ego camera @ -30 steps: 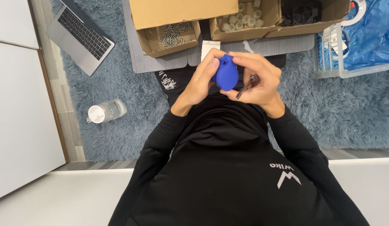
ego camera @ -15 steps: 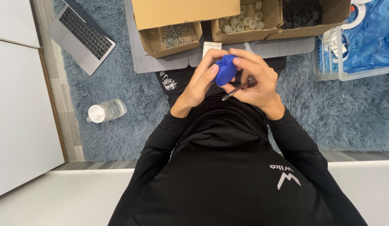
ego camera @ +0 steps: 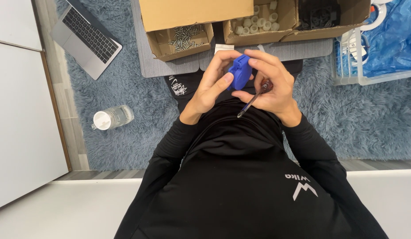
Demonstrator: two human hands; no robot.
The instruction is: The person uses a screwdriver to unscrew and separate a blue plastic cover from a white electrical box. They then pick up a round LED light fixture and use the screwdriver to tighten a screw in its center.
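A small blue plastic part point(ego camera: 240, 72) is held up between both hands above my lap. My left hand point(ego camera: 210, 86) grips its left side with thumb and fingers. My right hand point(ego camera: 271, 85) pinches its top and right side, and also keeps a thin screwdriver point(ego camera: 253, 99) tucked under the fingers, its shaft pointing down toward my body. I wear a black long-sleeved top and sit on a shaggy blue-grey rug point(ego camera: 139, 119).
Ahead stand open cardboard boxes: one with metal screws point(ego camera: 181, 39), one with white plastic pieces point(ego camera: 258, 22), one with dark parts point(ego camera: 320, 17). A laptop point(ego camera: 86, 37) lies at far left, a clear bottle point(ego camera: 110, 118) on the rug, a clear bin with blue bags point(ego camera: 378, 48) at right.
The blue part has been turned in the hands, from its broad face toward me to nearly edge-on. The screwdriver has tilted and now shows more of its shaft.
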